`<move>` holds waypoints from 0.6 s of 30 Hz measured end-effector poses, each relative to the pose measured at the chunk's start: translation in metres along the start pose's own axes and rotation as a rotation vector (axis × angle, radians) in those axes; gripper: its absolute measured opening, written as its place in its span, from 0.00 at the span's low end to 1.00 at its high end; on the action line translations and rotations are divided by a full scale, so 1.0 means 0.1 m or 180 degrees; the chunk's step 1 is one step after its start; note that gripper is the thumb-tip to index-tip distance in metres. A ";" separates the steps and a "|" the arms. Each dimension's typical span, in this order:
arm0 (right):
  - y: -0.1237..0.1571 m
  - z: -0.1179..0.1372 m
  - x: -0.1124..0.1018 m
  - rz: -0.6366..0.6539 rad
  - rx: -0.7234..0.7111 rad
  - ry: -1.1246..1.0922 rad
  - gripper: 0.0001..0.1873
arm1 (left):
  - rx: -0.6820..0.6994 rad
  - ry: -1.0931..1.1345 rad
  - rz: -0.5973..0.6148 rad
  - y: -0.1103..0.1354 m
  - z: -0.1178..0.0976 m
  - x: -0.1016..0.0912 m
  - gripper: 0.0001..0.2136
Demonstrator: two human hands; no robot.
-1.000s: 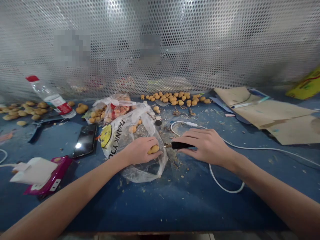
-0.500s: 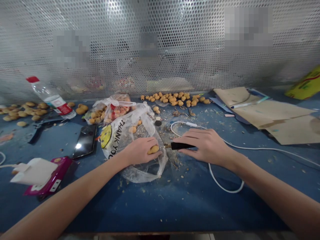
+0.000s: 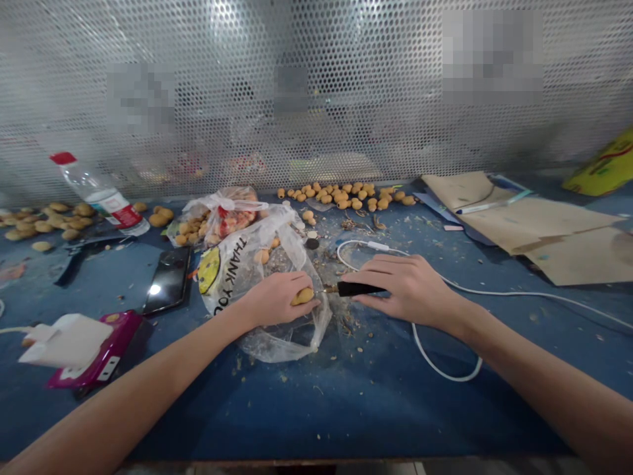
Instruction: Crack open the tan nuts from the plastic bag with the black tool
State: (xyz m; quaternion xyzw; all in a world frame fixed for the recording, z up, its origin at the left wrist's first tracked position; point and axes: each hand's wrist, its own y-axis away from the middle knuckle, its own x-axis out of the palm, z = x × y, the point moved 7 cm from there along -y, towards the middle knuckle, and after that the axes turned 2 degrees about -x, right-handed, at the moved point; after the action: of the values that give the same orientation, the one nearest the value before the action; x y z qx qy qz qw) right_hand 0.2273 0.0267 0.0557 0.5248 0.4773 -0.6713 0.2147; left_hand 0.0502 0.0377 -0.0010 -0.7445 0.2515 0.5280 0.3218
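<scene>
my left hand is clenching around a small yellow piece, pinching it between thumb and fingers so that only its right end is showing. the hand is resting on a crumpled clear plastic bag printed with "thank you", which is lying on the blue bench in front of me. my right hand is grasping a black-handled tool, fingers folded over the handle, and is holding it level, pointing left. the thin metal tip is meeting the exposed end of the yellow piece; i cannot tell whether it is going in. scraps and crumbs are lying on the bench beneath and around the tool.

a white cable is looping under my right wrist and running off to the right. a black phone is lying just left of the bag, and a second tied bag holding more yellow pieces is sitting behind it. a row of loose yellow pieces is lying at the back of the bench against the perforated metal screen, and another scatter is lying far left beside a tilted water bottle with a red cap. brown cardboard sheets are lying to the right. a magenta case with a white charger on it is sitting near my left forearm.
</scene>
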 end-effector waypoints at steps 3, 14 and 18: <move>0.00 -0.01 0.01 0.0010 0.0000 0.0017 0.13 | -0.0003 -0.0007 0.0019 -0.01 -0.01 0.00 0.15; 0.01 -0.01 0.01 0.0005 0.0018 0.0005 0.13 | 0.0001 -0.0098 -0.0007 0.01 0.00 -0.01 0.15; 0.00 -0.01 0.00 -0.0022 0.0006 0.0015 0.13 | 0.0016 -0.0085 -0.0004 0.00 0.00 -0.01 0.15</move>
State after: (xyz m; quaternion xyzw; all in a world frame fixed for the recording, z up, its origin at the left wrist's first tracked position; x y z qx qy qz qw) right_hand 0.2278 0.0274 0.0555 0.5249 0.4790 -0.6713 0.2108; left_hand 0.0498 0.0372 -0.0003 -0.7368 0.2481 0.5370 0.3274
